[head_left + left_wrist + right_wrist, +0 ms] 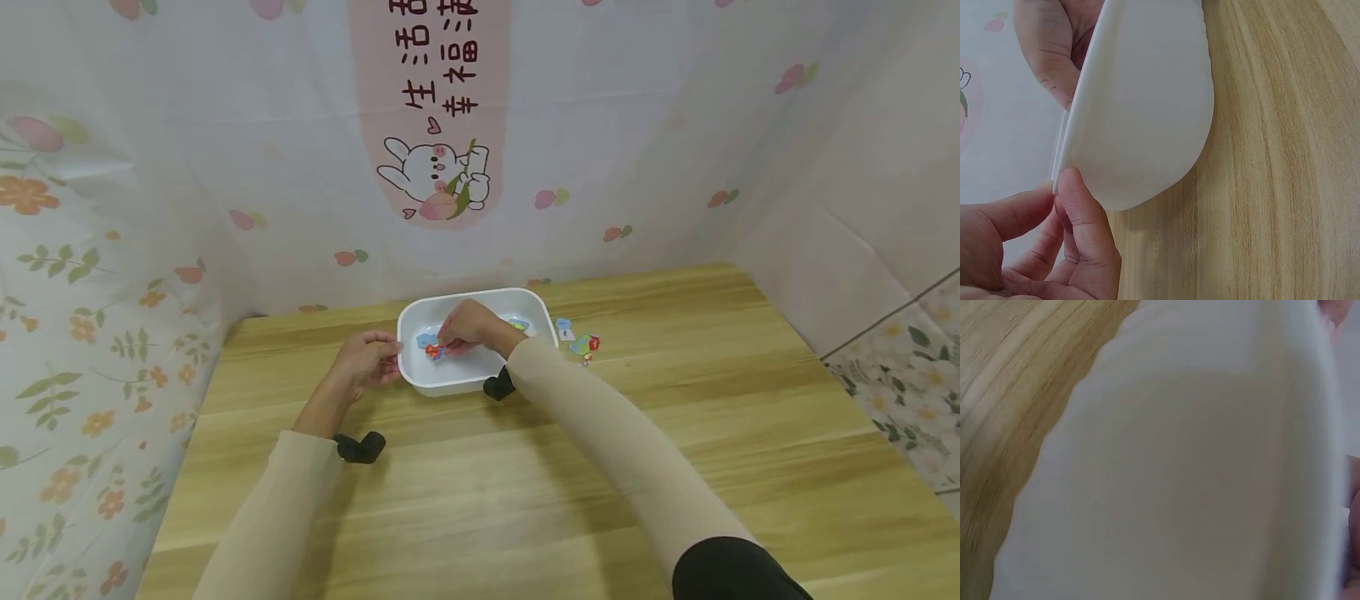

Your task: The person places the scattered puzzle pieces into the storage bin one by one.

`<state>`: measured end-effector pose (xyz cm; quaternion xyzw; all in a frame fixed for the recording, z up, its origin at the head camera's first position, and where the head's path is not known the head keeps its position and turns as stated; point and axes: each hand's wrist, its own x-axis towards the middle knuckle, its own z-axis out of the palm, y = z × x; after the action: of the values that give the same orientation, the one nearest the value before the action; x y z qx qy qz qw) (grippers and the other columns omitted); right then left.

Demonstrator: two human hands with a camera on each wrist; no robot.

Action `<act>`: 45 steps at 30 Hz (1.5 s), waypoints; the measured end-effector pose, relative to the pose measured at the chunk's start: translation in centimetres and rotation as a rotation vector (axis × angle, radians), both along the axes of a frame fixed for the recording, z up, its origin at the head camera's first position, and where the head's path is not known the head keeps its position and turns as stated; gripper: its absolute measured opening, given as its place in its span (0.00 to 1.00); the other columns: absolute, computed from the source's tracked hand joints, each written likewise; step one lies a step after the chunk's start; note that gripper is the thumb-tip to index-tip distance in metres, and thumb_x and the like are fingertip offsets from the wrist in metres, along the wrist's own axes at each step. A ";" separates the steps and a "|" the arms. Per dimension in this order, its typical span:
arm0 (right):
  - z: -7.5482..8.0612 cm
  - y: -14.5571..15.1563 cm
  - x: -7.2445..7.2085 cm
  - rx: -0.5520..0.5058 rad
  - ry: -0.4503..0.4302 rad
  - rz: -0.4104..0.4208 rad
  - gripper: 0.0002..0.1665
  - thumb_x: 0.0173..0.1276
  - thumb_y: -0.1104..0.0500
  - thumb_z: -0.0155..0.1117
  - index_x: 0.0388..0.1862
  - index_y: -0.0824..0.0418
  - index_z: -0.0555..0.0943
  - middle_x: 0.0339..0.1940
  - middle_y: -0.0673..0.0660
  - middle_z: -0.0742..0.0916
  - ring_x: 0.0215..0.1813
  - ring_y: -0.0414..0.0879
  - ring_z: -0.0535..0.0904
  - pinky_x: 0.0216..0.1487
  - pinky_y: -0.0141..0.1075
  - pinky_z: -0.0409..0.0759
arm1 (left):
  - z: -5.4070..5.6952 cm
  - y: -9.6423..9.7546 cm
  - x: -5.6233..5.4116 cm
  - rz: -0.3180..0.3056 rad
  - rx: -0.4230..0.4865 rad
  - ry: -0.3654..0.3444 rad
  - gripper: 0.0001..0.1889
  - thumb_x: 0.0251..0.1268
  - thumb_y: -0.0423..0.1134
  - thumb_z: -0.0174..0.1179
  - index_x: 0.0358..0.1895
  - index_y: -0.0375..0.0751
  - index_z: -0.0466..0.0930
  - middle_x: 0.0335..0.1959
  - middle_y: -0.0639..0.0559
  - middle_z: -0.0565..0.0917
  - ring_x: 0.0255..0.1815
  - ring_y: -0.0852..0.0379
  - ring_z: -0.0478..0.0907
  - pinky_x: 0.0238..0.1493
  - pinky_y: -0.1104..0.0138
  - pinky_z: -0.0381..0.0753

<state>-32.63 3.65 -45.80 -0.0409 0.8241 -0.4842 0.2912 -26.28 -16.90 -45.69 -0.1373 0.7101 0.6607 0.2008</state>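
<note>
A white plastic tub (450, 385) stands on the wooden table near its back edge. My left hand (365, 364) pinches the tub's left rim between thumb and fingers, which the left wrist view shows up close. Inside the tub is my right hand (472, 327), its bent fingers pointing down beside a small red-and-blue cutout (433, 352). Whether they pinch that piece cannot be made out. A light-blue cutout (426, 340) lies just left of these fingertips. Farther right in the tub is a green-and-blue cutout (519, 325), partly behind the right wrist. The tub's wall hides most of that hand in the right wrist view.
Right of the tub, a blue-and-white cutout (565, 328) and a cluster of small colourful cutouts (581, 345) lie on the table (712, 400). Behind the table hangs a printed cloth (315, 208). Black wrist mounts (360, 448) stick out from both sleeves.
</note>
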 end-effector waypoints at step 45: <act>0.0 -1.7 0.1 0.355 0.207 0.037 0.05 0.61 0.65 0.66 0.29 0.66 0.87 0.22 0.56 0.88 0.19 0.40 0.80 0.21 0.24 0.77 | 0.2 -0.1 0.1 0.000 0.026 0.004 0.10 0.70 0.32 0.57 0.51 0.35 0.72 0.25 0.49 0.77 0.22 0.58 0.78 0.30 0.68 0.86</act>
<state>-32.58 1.99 -45.77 -0.0538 0.9210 -0.3193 0.2165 -26.16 -17.00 -45.52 -0.1334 0.7019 0.6700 0.2013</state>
